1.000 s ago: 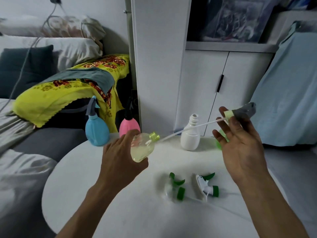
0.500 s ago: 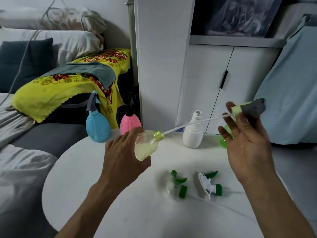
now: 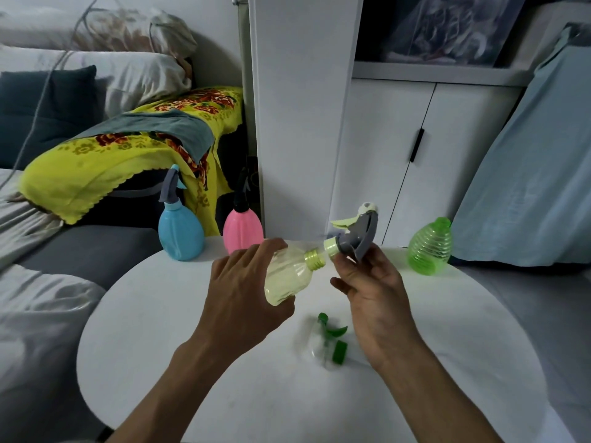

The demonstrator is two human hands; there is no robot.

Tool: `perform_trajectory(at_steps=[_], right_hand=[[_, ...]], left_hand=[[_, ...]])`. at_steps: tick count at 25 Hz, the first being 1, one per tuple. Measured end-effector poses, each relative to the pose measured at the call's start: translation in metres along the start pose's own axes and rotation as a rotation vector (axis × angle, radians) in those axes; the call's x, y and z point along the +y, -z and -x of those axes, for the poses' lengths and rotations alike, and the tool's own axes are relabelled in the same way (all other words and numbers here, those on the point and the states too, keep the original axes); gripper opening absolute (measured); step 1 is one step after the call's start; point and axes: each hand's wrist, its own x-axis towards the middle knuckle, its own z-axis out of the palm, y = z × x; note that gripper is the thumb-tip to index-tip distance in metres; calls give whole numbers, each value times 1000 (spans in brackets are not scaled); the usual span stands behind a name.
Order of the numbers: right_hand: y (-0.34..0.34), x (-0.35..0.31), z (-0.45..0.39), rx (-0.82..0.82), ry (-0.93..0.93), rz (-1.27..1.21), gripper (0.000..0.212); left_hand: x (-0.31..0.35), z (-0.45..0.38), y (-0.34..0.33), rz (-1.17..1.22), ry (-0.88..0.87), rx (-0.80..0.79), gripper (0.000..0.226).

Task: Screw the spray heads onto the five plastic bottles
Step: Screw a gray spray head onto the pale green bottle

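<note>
My left hand (image 3: 243, 289) grips a pale yellow bottle (image 3: 287, 276), tilted with its threaded neck pointing right. My right hand (image 3: 371, 282) holds a grey spray head (image 3: 356, 238) whose light-green collar sits just off the bottle's neck. A blue bottle (image 3: 180, 231) and a pink bottle (image 3: 243, 230) stand at the table's far edge with spray heads on. A green ribbed bottle (image 3: 430, 247) stands open-necked at the far right. The white bottle (image 3: 367, 207) is mostly hidden behind the grey head. A loose green spray head (image 3: 332, 342) lies on the table below my hands.
The round white table (image 3: 160, 330) stands against a grey sofa (image 3: 80, 251) on the left, with a yellow patterned cloth (image 3: 105, 164) over its arm. White cabinets (image 3: 399, 139) rise right behind the table. A light-blue fabric (image 3: 527, 171) hangs at the right.
My right hand brought the grey spray head leftward, sliding its long tube into the yellow bottle until the collar nearly meets the neck. The green bottle came into view and the second loose head went behind my right hand.
</note>
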Motion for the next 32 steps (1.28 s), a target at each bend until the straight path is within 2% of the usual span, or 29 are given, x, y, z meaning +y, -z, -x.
perform_trajectory(at_steps=[6, 10, 12, 14, 16, 18, 19, 20, 22, 23, 24, 28, 32], right_hand=[[-6, 7, 5, 4, -16, 7, 25], [-9, 6, 8, 14, -16, 17, 33], [-7, 5, 6, 51, -32, 8, 47], [-3, 3, 2, 74, -45, 16, 72], [1, -1, -1, 53, -41, 69, 83], [6, -8, -3, -18, -37, 206, 88], [9, -13, -3, -57, -27, 359, 90], [13, -17, -3, -70, 6, 605, 90], [23, -19, -3, 8, 168, 1306, 89], [25, -20, -2, 67, 274, 1580, 91], [25, -21, -1, 91, 365, 1726, 92], [30, -30, -2, -10, 547, 1757, 81], [38, -25, 2, -169, 605, 1640, 88]], left_hand=[[-4, 1, 2, -29, -11, 1, 73], [-3, 2, 3, -75, -30, 0, 75], [-4, 2, 5, -87, -32, 7, 75], [-4, 2, 6, -94, -47, 15, 75], [-3, 2, 6, -100, -66, 17, 75], [-4, 2, 6, -117, -85, 4, 76], [-6, 2, 7, -131, -93, -7, 77], [-8, 1, 8, -145, -98, -19, 77], [-10, 1, 10, -179, -112, -43, 76], [-11, 2, 10, -200, -124, -56, 76], [-12, 2, 11, -219, -137, -68, 74], [-15, 3, 18, -238, -199, -103, 73], [-15, 7, 24, -212, -234, -128, 73]])
